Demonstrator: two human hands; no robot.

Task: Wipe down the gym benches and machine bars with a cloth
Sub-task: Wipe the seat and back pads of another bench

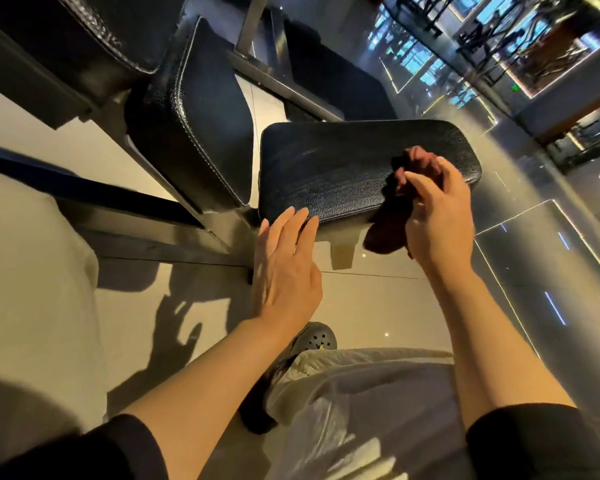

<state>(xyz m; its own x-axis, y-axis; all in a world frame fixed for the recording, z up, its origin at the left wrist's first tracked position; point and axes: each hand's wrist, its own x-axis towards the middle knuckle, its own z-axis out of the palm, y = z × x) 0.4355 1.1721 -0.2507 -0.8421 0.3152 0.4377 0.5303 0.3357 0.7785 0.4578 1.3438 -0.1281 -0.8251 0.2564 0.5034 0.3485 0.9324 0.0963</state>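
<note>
Two hands at a black seat pad, one cloth in use.
Left to right: one angled back pad (201,123), black pebbled vinyl with white stitching; one flat seat pad (326,168), same grained vinyl, rounded corners. Left hand (284,271) spread flat, straight fingertips touching the seat pad's near edge. Right hand (437,216) with fingers curled, gripping one dark red cloth (388,230), soft and crumpled, which lies on the pad's near right corner and hangs over its edge. Glossy tiled floor (378,306) below.
</note>
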